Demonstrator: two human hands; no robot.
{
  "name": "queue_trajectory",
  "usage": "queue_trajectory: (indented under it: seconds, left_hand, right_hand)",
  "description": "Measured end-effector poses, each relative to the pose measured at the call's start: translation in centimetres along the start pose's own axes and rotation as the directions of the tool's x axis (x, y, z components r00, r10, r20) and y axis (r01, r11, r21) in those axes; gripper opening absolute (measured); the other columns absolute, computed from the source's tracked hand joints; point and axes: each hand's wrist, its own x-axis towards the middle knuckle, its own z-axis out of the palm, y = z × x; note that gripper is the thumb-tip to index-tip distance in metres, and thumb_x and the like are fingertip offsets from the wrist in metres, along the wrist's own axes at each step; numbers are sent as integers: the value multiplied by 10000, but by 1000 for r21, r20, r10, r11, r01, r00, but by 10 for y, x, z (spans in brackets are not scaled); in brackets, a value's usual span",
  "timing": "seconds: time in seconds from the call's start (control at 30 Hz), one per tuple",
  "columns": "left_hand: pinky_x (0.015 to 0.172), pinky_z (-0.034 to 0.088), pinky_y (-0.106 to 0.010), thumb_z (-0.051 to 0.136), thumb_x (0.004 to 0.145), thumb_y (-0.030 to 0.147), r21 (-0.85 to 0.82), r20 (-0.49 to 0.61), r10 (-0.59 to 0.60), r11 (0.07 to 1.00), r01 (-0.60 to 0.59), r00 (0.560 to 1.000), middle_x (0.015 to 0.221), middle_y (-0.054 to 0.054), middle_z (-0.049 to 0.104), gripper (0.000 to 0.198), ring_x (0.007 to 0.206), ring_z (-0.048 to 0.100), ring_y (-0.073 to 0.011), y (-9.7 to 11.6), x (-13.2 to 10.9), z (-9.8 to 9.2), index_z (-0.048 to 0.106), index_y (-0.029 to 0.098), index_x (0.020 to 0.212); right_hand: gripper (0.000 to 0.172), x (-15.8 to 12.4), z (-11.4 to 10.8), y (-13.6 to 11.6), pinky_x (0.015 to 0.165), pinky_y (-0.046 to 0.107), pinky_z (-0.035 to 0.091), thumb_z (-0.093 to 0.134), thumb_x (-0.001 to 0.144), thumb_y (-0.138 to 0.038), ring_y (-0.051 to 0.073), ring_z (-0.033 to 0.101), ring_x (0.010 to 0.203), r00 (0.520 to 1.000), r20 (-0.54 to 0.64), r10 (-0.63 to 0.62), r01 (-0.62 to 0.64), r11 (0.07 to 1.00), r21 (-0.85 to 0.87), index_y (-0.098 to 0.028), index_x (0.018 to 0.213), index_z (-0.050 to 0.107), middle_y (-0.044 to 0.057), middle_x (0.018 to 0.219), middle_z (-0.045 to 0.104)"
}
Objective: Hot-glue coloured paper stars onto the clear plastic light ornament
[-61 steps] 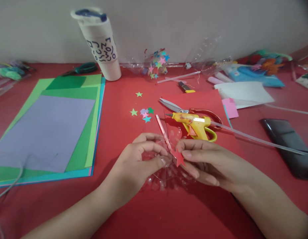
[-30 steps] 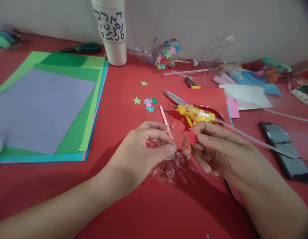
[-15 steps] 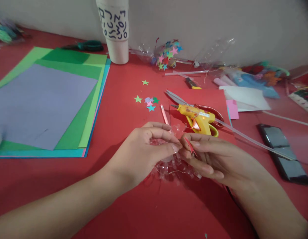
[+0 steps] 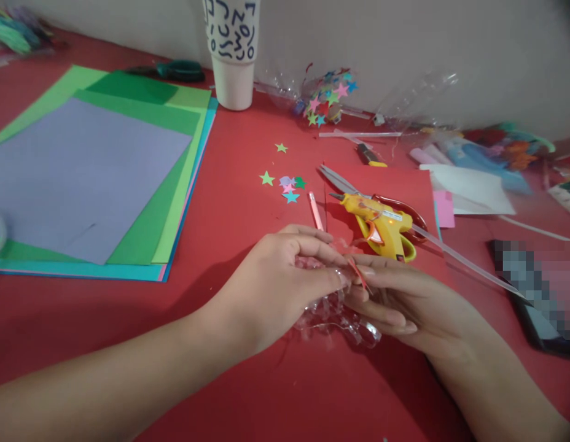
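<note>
My right hand (image 4: 400, 294) pinches a small red paper piece (image 4: 359, 275) between thumb and finger. It has pointed ends and is seen nearly edge-on, so its full shape is unclear. My left hand (image 4: 289, 279) comes in from the other side, its thumb and fingers pressed together right against the paper's edge; what they grip is hidden. Below the fingertips lies a tangle of clear plastic strips (image 4: 333, 319) with a thin wire, partly covered by my left hand. A pink pencil-like stick (image 4: 315, 210) and a yellow glue gun (image 4: 379, 221) lie just beyond my hands.
Scissors (image 4: 343, 179) lie under the glue gun, its glue stick reaching right. Loose paper stars (image 4: 291, 196) lie ahead. Coloured paper sheets (image 4: 128, 184) are stacked at left, near a white cup (image 4: 234, 83). A phone (image 4: 543, 319) rests at right; a utility knife (image 4: 370, 155) lies farther back.
The view has shifted, moving the table things slightly right. My hands stay together at the red paper, which has turned a little more edge-on.
</note>
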Motion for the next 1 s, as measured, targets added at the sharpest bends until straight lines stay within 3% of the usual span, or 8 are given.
queue_trajectory:
  seconds: [0.6, 0.83, 1.0]
  left_hand:
    - [814, 488, -268, 674, 693, 177, 18, 6, 10, 1000, -10, 1000, 1113, -22, 611, 27, 945, 622, -154, -3, -1, -1, 689, 190, 675]
    - [793, 476, -314, 641, 674, 201, 84, -7, 3, 996, -2, 1000, 1105, -17, 642, 27, 971, 614, -194, -2, -1, -2, 647, 198, 648]
    - [801, 462, -320, 622, 676, 199, 89, -4, 2, 996, -2, 1000, 1127, -11, 631, 25, 1005, 604, -202, -2, 0, -2, 633, 200, 653]
  right_hand:
    - [224, -1, -2, 1, 307, 112, 169, 572, 862, -322, 5, 170, 309, 1000, 11, 3, -1, 993, -118, -169, 698, 580, -96, 421, 371]
    - [199, -1, 1, -1, 290, 119, 151, 653, 794, -283, -7, 219, 316, 997, -73, -25, 19, 997, -78, -166, 663, 560, -59, 536, 517]
    - [195, -1, 2, -2, 300, 112, 156, 653, 796, -264, -17, 241, 322, 996, -89, -9, 3, 998, -65, -164, 668, 546, -56, 577, 535]
